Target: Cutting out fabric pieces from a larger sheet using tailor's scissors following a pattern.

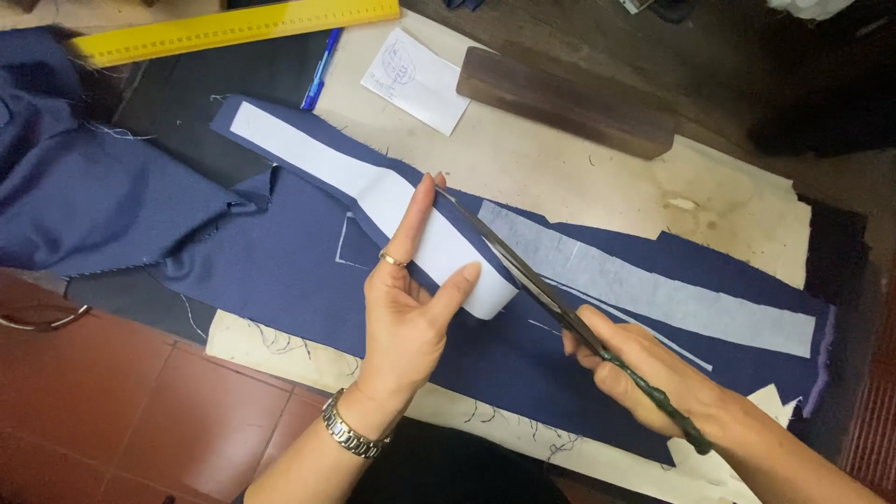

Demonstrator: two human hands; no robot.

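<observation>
I am lifting the white strip [411, 219] with my left hand [406, 313], fingers spread and pressed against its underside, thumb up on its curled end, so it is bending up off the navy cloth [308, 271]. My right hand [644, 373] is wrapped tight around the dark handles of the scissors [537, 280], and the long blades are running up along the strip's right edge, their tips near my left fingertips; I cannot tell how wide the blades are standing.

As I judge it, the cut is part way along: the raised stretch near my hands looks trimmed close, while the strip running up to the left is still carrying a navy border on both sides. A second, greyer strip [653, 294] is lying flat on the cloth to the right, with wide cloth around it.

Everything is resting on a pale paper sheet [560, 168] over the table. Farther off are lying a yellow ruler [233, 26], a blue pen [320, 70], a small paper note [415, 79] and a dark wooden block [565, 101]. A loose heap of blue fabric [84, 187] is crowding the left side, touching the piece I am cutting.
</observation>
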